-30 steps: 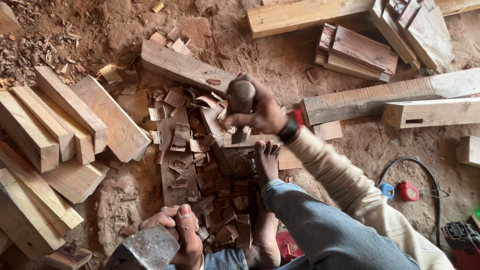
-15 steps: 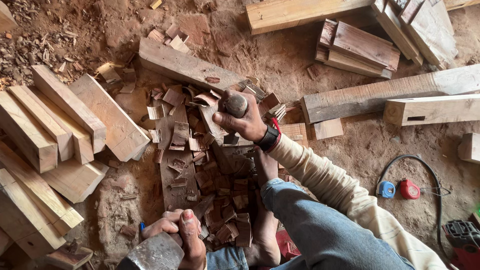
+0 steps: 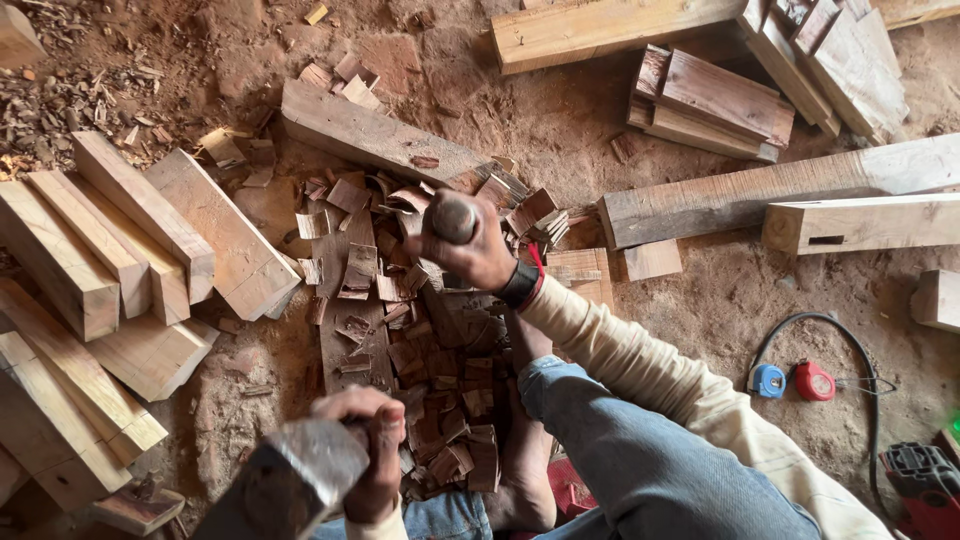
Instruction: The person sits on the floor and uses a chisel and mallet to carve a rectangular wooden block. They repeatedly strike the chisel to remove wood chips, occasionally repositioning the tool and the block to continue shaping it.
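Note:
My right hand is closed around a chisel with a rounded dark handle top, held upright over a dark plank that lies on the ground under several reddish wood chips. A black band and red string sit on that wrist. My left hand is low at the frame's bottom edge, gripping a hammer with a blunt grey metal head, apart from the chisel. My bare foot rests on the plank by the chips.
Pale squared timber blocks are stacked at the left. A long beam lies behind the chips, with more beams and boards at right. Two small tape measures, a black cable and a red power tool lie at lower right.
My right hand with the chisel has shifted slightly left and toward me over the plank. The hammer in my left hand has stayed low, rising only a little.

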